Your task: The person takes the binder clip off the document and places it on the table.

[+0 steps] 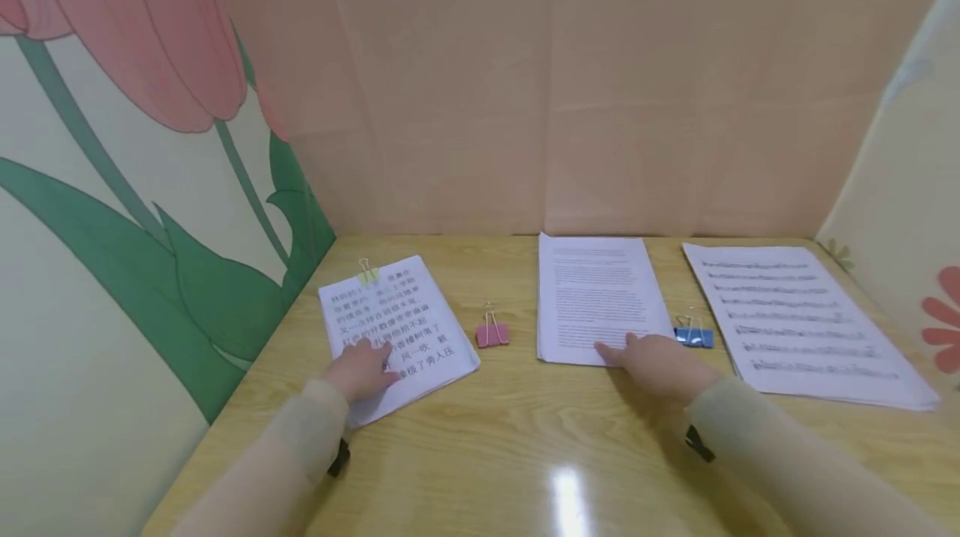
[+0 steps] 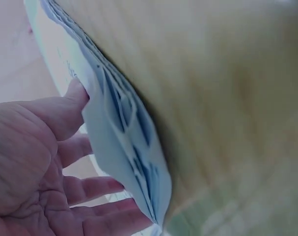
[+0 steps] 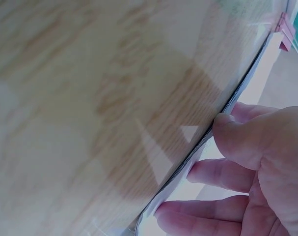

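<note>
My left hand [image 1: 365,368] rests on the lower left part of a paper stack [image 1: 405,295] with large printed characters, fingers spread over the top sheet. In the left wrist view its thumb [image 2: 76,93] touches the sheet near the edge, where the layers bow apart. A yellow binder clip [image 1: 368,276] grips that stack's far edge. At the near edge of a densely printed paper stack [image 1: 592,287], my right hand [image 1: 660,362] touches the paper with loosely extended fingers. From the right wrist camera, its thumb [image 3: 226,132] lies right at the stack's edge and the fingers lie over the page.
Between the two stacks stands a pink binder clip [image 1: 492,334]. A blue binder clip [image 1: 694,336] sits just right of the middle stack, beside a stack of sheet music [image 1: 806,320]. A wooden table [image 1: 480,454] carries everything, with walls behind and on both sides.
</note>
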### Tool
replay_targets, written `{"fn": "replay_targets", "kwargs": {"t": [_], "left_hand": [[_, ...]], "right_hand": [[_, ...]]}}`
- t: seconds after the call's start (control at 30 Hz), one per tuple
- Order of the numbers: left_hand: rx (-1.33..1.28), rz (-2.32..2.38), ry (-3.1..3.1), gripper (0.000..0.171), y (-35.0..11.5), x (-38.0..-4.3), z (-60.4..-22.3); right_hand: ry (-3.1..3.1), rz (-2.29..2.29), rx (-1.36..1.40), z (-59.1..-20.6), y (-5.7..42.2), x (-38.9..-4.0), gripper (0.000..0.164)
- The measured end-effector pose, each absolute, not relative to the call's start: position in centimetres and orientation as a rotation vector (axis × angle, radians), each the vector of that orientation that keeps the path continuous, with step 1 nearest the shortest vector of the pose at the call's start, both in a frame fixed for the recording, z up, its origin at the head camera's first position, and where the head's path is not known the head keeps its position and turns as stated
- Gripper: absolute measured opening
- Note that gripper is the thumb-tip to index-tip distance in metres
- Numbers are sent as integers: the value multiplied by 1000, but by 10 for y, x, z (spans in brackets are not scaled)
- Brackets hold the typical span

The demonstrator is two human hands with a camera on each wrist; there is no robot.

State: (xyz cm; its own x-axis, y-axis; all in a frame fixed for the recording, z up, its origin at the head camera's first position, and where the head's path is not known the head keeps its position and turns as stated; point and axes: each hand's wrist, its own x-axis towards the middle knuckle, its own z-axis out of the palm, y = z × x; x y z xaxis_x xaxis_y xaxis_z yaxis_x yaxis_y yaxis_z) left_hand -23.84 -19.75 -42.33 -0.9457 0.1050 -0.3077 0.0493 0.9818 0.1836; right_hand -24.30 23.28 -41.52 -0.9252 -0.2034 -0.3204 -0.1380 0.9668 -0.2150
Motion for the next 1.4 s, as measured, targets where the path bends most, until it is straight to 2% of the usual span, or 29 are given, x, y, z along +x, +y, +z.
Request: {"fn": "replay_targets", "kwargs": {"t": [0.13, 0.5, 0.77, 0.9, 1.13, 1.33, 1.4], "left_hand": [[157, 243, 2809, 62, -189, -226, -422], [245, 226, 2837, 65, -169, -201, -421], [287, 212, 2832, 69, -159, -189, -421], [329, 216, 2827, 70, -155, -185, -422], [376, 178, 2850, 70, -145, -182, -425], [459, 192, 2876, 70, -132, -178, -422], [478, 190, 2875, 70, -128, -178, -422]], "right_hand": [[2793, -271, -275, -416, 234, -243, 93], [2807, -195, -384, -414, 233, -242, 80], [2770, -321, -196, -415, 233, -243, 97], [2763, -326, -173, -415, 233, -243, 97], [2809, -157, -383, -412, 232, -241, 78], [2789, -228, -267, -414, 232, -242, 91], [2788, -226, -271, -415, 232, -242, 89]]}}
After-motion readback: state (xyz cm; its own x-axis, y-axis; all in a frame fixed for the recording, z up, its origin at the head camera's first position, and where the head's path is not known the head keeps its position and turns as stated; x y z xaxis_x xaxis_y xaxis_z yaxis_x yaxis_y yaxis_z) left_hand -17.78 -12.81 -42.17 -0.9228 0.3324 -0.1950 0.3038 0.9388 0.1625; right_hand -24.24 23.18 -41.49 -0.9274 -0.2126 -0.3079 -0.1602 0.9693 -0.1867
